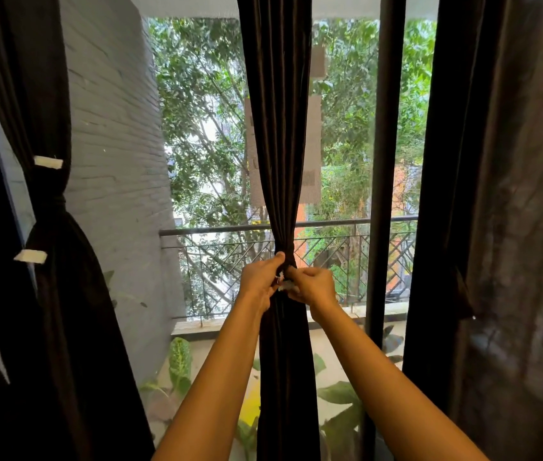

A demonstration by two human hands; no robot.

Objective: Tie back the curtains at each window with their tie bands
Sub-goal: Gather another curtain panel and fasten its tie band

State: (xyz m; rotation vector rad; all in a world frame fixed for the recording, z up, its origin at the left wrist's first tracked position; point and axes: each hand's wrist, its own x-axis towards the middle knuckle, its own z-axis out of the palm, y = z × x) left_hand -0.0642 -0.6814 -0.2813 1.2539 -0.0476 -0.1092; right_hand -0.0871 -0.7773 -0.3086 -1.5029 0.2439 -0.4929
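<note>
Our left grip (261,277) and right grip (313,286) pinch the band (288,259) ends between them, cinching the soft, light curtain (280,128) at its waist, where it should bunch easily.

My left hand (260,277) and right hand (313,284) meet on the dark brown middle curtain (280,128), which is bunched into a narrow waist there. Its dark tie band (286,257) wraps the bunch just above my knuckles, and I pinch its whitish ends (281,283) between both hands. Well left of my left hand, the left curtain (73,311) hangs already cinched. Right of my right hand, the right curtain (513,194) hangs loose.
</note>
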